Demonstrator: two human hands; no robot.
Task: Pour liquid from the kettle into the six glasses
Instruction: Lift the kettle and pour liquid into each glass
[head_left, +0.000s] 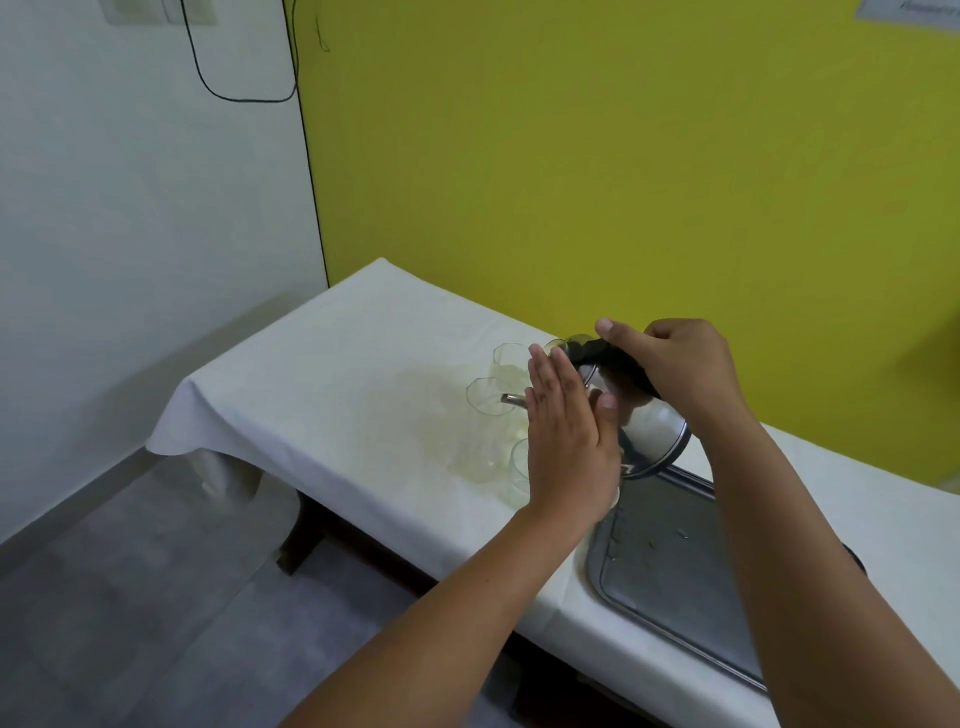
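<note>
While the right hand grips the black handle of the steel kettle, the kettle is tipped with its spout over a glass. The left hand lies flat and open against the kettle's side, holding nothing. More glasses stand just beside the kettle on the white tablecloth; a metal tray lies below the kettle's base.
</note>
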